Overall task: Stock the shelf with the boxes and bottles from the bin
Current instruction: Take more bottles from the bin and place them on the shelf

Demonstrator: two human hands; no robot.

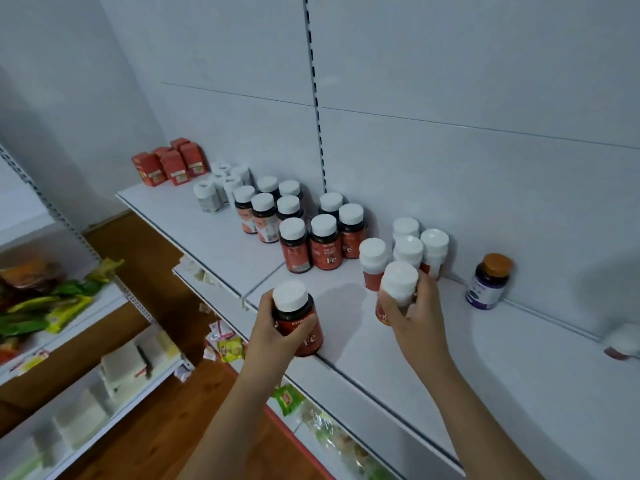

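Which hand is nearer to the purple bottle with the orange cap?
Right. The right hand grips a white-capped bottle just left of the purple bottle; the left hand is farther left.

Shelf (214, 233) smooth matt white metal. Bottles (325, 251) dark glossy plastic, red paper labels, matt white caps. Boxes (169, 164) at 10 o'clock red card. Floor (152, 441) brown wood.

We've got a dark red-label bottle (298, 318) upright at the shelf (398, 344) front edge, and a white-capped orange one (394, 292) tilted just above the shelf, further back.
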